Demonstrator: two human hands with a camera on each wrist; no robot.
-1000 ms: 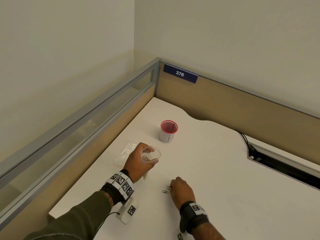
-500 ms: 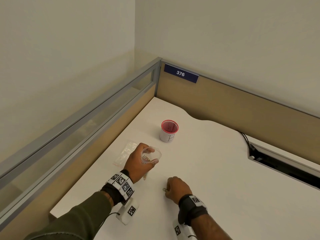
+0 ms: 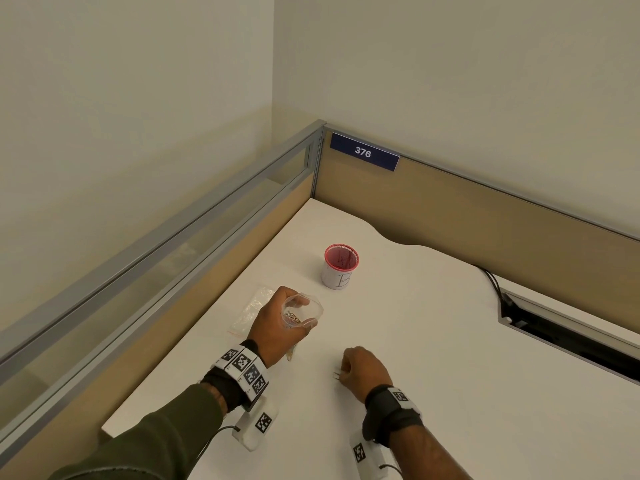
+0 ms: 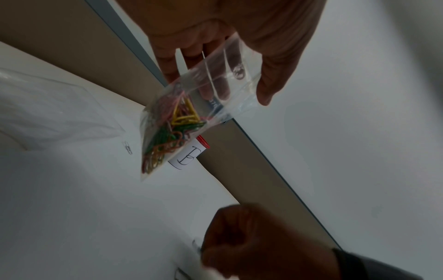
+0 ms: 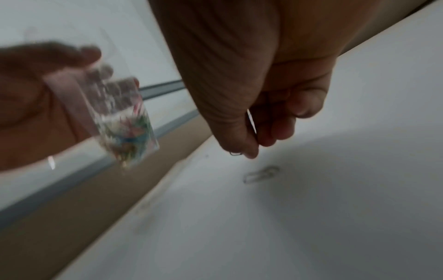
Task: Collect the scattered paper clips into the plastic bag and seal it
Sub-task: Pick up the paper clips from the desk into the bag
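My left hand (image 3: 277,323) holds a small clear plastic bag (image 3: 303,311) above the white desk (image 3: 433,341), its mouth gaping upward. In the left wrist view the bag (image 4: 191,106) hangs from my fingers with several coloured paper clips (image 4: 172,132) bunched at its bottom. My right hand (image 3: 363,370) rests low on the desk to the right of the bag, fingers curled. In the right wrist view its thumb and fingers (image 5: 256,145) pinch a thin wire paper clip (image 5: 236,153). Another pale paper clip (image 5: 261,174) lies on the desk just beyond the fingertips, and it shows beside the knuckles (image 3: 336,375).
A white cup with a red rim and a letter B (image 3: 341,266) stands behind the bag. A second flat clear bag (image 3: 251,311) lies left of my left hand. Partition walls (image 3: 450,216) bound the desk at left and back. A cable slot (image 3: 571,337) opens at right.
My right hand has slid left and toward me over the clips and curled its fingers. The green clip seen earlier is now out of sight. My left hand keeps the bag where it was.
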